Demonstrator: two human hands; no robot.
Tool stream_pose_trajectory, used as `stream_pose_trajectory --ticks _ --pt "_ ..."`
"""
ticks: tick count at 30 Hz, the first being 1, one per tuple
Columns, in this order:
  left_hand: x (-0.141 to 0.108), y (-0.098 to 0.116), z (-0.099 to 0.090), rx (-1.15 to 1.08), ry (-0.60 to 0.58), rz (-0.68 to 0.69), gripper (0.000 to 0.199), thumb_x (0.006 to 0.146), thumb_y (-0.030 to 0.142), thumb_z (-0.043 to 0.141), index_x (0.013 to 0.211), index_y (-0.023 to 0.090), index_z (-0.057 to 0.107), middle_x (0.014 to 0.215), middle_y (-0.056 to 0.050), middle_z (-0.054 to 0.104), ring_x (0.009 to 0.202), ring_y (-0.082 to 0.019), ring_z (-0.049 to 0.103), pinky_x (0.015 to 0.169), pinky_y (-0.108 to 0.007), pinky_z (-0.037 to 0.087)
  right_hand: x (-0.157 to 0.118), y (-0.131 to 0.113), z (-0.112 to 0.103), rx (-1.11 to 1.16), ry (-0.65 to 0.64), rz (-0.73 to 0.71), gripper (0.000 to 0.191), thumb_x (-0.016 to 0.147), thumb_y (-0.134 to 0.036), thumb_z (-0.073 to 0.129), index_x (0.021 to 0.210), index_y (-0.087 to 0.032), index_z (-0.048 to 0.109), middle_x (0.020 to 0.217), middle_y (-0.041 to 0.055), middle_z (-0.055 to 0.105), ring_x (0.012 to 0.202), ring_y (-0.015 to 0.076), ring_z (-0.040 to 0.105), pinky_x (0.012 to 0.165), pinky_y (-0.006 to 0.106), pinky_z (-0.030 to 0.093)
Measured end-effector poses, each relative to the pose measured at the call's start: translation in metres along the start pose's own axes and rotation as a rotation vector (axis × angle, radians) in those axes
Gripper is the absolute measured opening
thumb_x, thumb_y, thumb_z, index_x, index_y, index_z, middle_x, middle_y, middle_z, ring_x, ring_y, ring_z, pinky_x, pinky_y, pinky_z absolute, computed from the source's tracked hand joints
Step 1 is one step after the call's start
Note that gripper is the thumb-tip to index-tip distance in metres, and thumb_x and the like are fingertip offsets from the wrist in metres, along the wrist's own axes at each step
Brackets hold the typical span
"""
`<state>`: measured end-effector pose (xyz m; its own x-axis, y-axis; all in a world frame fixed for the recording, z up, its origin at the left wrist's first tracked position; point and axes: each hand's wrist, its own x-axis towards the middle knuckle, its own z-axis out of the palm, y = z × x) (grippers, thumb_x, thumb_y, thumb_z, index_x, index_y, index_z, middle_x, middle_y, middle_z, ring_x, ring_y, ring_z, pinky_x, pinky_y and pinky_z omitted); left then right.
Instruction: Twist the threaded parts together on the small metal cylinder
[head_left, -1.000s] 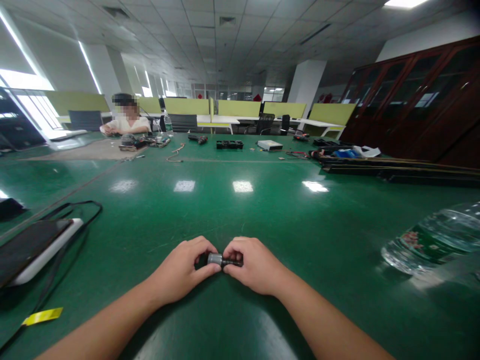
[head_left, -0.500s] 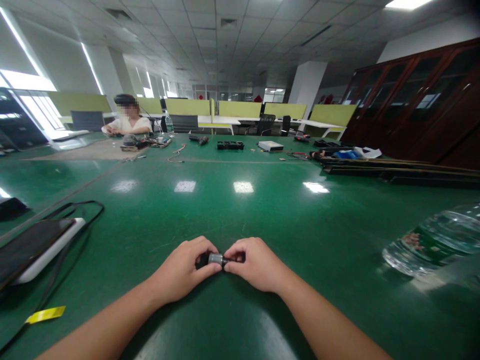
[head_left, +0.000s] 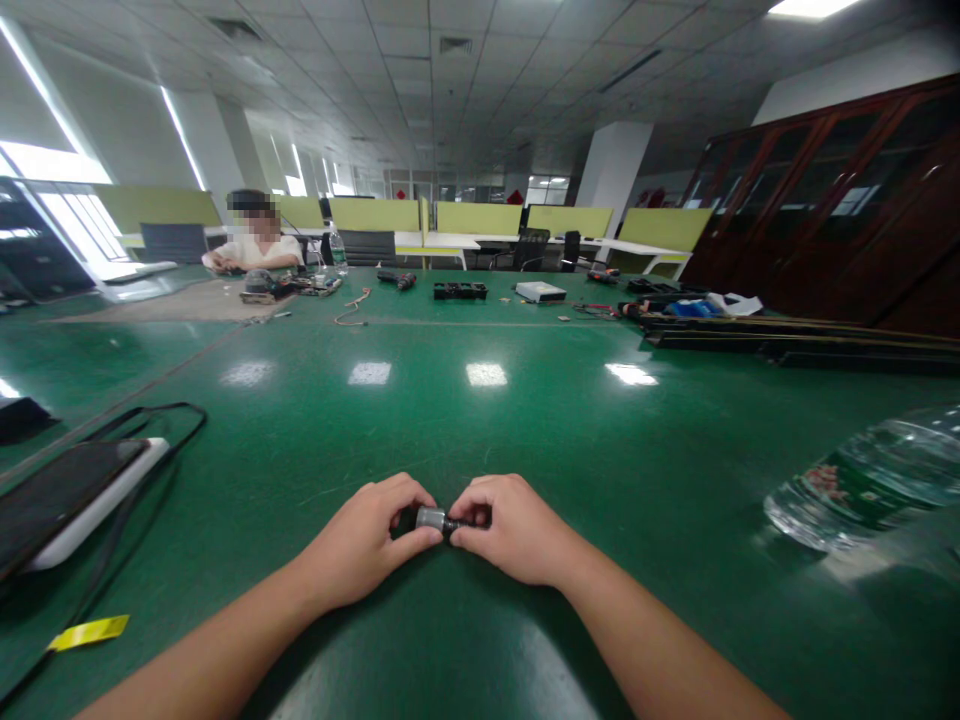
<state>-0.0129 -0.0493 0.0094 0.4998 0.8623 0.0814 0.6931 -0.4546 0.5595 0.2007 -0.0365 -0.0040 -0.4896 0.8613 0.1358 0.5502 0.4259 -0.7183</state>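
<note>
Close to the near edge of the green table (head_left: 465,430), my two hands meet around a small metal cylinder (head_left: 431,518). My left hand (head_left: 382,530) pinches this grey, shiny cylinder between thumb and fingers. A thin dark shaft (head_left: 451,524) sticks out of its right end, and my right hand (head_left: 502,525) grips that shaft with thumb and fingertips. The part lies roughly level, and its far right end is partly hidden by my right fingers.
A phone (head_left: 67,500) on a white block and a black strap lie at left, a water bottle (head_left: 870,480) at right. Farther back are a drill (head_left: 397,280), a black part (head_left: 460,291), a white box (head_left: 540,292), long dark strips (head_left: 795,335) and a seated person (head_left: 255,245).
Slightly more of the dark shaft shows between my fingertips. Both hands otherwise keep the same place and grip.
</note>
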Motion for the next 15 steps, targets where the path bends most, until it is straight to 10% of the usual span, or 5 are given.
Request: stream_pose_trajectory --ticks 15 --pt "-0.0008 -0.0019 0.0001 -0.002 -0.007 0.008 0.014 0.090 0.034 0.065 0.098 0.023 0.066 0.088 0.000 0.064 0.078 -0.018 0.056 0.070 -0.028 0.039 -0.0029 0.0006 -0.0082 -0.042 -0.038 -0.034 0.009 0.072 -0.017 0.072 0.080 -0.019 0.074 0.071 -0.0010 0.065 0.065 0.0117 0.056 0.060 0.022 0.039"
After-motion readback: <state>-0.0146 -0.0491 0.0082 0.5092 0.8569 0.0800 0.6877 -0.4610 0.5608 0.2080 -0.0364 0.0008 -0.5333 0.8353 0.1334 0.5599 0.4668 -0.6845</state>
